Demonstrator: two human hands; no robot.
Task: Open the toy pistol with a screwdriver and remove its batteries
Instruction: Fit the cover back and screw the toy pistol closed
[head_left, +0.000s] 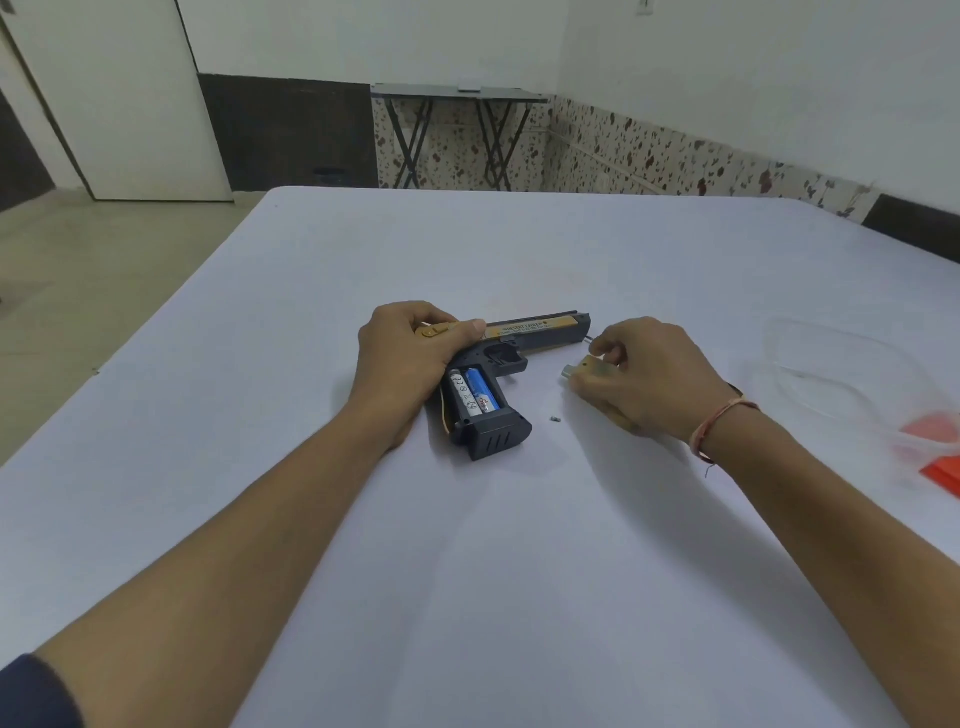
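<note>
While pinning the toy pistol (540, 332) on its side near the middle of the pale surface (270, 322) with the left hand (410, 353), fingers curled over the rear end and thumb laid along the tan slide, pinches a small tan piece (589, 370) with a grey end in the right hand (649, 379), just beside the muzzle. Cannot tell what that tan piece is, with most of it hidden under the curled fingers.

Shows the grip compartment uncovered and facing up, with two batteries (474, 397) side by side inside, one white, one blue. Points the barrel to the right and the butt toward the camera. Covers the pistol's rear end with the left hand, but not the compartment.

Has a tiny screw (555, 419) loose on the surface between the butt and the right hand, touching neither. Wears a reddish thread band (719, 421) on the right wrist and a dark sleeve (31, 691) on the left upper arm.

Well off to the right, shows a clear plastic bag (852, 374) lying flat, with something red-orange at its near end, cut by the frame edge.

Beyond the surface's far edge, faces a small folding table (457, 93) on crossed legs against a speckled wall base, a white door (119, 98) at the left, white walls (727, 62) above and a pale floor (78, 270).
</note>
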